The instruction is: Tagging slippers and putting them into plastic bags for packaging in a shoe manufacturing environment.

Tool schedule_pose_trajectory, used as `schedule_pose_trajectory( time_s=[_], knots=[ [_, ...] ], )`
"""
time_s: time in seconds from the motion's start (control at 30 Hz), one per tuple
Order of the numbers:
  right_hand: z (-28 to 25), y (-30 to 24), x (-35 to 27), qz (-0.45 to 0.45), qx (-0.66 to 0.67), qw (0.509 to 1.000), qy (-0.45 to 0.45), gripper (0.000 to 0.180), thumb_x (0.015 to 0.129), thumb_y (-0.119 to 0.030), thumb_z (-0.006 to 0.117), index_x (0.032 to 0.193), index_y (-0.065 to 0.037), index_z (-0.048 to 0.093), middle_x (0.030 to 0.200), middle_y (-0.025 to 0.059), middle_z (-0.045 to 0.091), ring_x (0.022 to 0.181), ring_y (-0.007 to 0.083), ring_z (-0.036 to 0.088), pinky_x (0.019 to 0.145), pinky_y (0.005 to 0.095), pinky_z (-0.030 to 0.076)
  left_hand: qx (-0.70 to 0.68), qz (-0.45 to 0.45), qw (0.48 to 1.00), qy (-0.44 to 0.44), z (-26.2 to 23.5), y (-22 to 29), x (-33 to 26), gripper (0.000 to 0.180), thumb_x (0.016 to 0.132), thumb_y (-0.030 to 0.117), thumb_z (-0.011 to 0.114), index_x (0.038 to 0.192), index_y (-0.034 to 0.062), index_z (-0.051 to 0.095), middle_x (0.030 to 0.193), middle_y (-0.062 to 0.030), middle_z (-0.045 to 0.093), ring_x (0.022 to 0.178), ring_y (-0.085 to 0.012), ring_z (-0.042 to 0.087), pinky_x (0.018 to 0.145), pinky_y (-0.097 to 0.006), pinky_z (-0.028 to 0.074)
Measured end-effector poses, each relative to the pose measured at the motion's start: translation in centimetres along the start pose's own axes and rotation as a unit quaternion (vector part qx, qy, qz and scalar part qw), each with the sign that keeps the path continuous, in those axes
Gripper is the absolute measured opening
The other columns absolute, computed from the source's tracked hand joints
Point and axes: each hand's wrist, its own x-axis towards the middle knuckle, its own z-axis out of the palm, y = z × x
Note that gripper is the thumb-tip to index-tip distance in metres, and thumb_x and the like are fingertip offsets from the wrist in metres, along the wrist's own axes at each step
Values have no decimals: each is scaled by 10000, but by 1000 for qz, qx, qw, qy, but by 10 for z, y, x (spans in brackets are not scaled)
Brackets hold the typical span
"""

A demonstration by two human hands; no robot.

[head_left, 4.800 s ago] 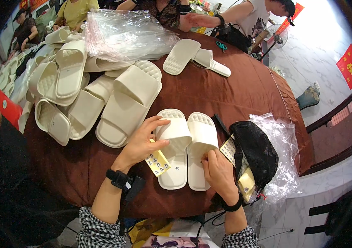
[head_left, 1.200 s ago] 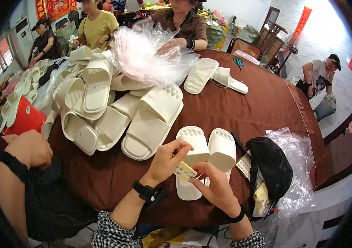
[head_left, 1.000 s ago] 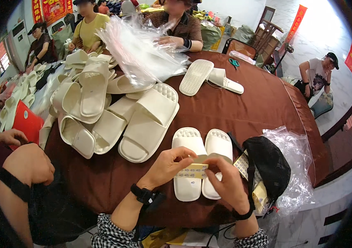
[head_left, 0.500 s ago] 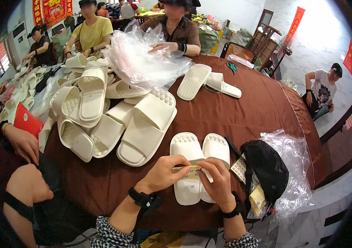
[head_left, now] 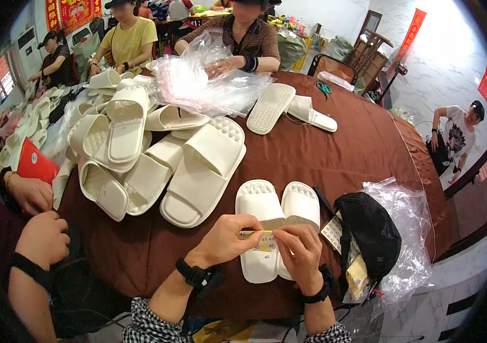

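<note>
Hands (head_left: 266, 243) shifted lower, pinching yellow sticker sheet (head_left: 260, 240) over ribbed slippers (head_left: 278, 208)

Cream slippers (head_left: 278, 214), yellow sticker sheet (head_left: 263, 241) (brown tablecloth (head_left: 358, 148)).

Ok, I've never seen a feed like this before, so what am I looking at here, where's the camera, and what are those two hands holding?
There is no machine here: these are a person's own bare hands, filmed by a wide fisheye camera worn on the head and looking down, so straight edges bend near the rim. The left hand and right hand pinch a small yellow sticker strip between them, just above a pair of white slippers lying side by side on a round table with a brown cloth. To the right lies a black mesh pouch on a clear plastic bag. To the left is a heap of more slippers. Other people sit around the table; one across handles clear bags.
</note>
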Motion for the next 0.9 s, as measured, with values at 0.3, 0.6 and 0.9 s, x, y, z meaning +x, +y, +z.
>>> schedule_pose_trajectory(
  time_s=[0.3, 0.6, 0.9],
  knots=[
    [3, -2, -2, 6, 18, 1000, 7, 258, 772, -19, 784, 1010, -68, 699, 972, 67, 673, 863, 255, 651, 726, 382, 532, 5, 0, 1000, 0, -1, 0, -1, 161, 895, 109, 681, 908, -50, 657, 772, -155, 657, 693, -159, 614, 668, -321, 507],
    [3, -1, -3, 20, 34, 999, 3, 218, 777, 15, 764, 960, -45, 660, 949, 94, 659, 840, 286, 652, 718, 387, 525, 6, -4, 1000, -5, -1, -2, -1, 178, 904, 126, 683, 917, -49, 653, 770, -151, 651, 702, -151, 608, 664, -320, 506],
    [-31, -6, 3, 217, 129, 963, -94, 120, 873, 13, 686, 965, 14, 608, 910, 146, 635, 787, 302, 664, 686, 360, 530, -61, -60, 996, 17, -8, -7, 1, 185, 947, 142, 660, 933, -42, 676, 812, -40, 681, 754, -63, 577, 685, -264, 503]
  ],
)
